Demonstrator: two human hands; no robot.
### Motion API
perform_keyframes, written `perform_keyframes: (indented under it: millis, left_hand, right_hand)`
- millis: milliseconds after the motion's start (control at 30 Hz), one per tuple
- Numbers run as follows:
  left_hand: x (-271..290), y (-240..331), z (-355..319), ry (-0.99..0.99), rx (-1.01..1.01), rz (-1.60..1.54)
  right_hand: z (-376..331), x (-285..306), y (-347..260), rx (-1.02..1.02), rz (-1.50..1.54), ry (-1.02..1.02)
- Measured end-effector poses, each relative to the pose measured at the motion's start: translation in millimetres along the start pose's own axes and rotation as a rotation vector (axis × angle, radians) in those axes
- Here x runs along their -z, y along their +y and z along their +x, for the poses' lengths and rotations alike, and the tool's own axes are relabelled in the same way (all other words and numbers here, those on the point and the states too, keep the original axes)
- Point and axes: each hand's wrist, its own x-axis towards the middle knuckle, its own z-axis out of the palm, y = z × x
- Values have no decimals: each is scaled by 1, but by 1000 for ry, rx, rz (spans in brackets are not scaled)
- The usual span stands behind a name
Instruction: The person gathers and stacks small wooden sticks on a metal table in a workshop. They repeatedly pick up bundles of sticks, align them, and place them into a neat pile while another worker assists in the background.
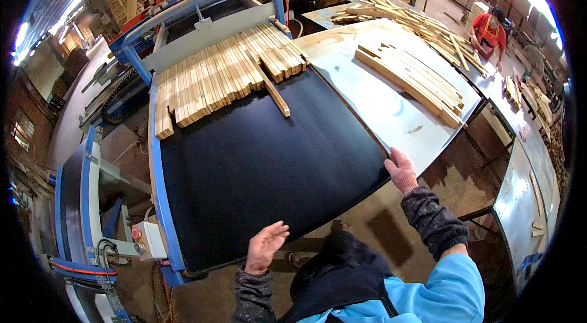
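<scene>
My left hand (267, 246) is held over the near edge of a black conveyor belt (263, 170), its fingers stretched out and nothing in them. On the right, my right hand (402, 169) rests at the belt's near right corner, where a metal-topped table (342, 96) adjoins it. Its fingers are loosely extended and hold nothing that I can see. A row of wooden strips (208, 75) lies side by side across the far part of the belt. One strip (275, 95) sticks out toward me, past the others. Both forearms wear dark sleeve covers.
A stack of wooden strips (413, 81) lies on the metal-topped table, with a loose pile (403, 17) behind it. The machine's blue frame (202, 2) spans the belt's far end. A control box with a red button (147, 238) stands left. A person in red (489, 32) works far right.
</scene>
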Motion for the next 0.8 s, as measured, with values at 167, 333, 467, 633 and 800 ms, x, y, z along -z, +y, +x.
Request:
perform_keyframes:
  millis: [167,333,467,633,800]
  left_hand:
    - [-82,-13,26,-188,95,-44]
    - [-176,-35,80,-317,177,28]
    - [-286,-43,134,-440,150,45]
    - [-389,-76,198,-418,125,107]
    - [-449,-96,259,-428,100,135]
  right_hand:
    - [-27,31,20,-171,497,-78]
    - [-39,77,58,-190,575,-235]
    - [-64,135,112,-349,735,-273]
    - [-87,188,204,-537,672,-180]
    - [-93,230,269,-580,523,-103]
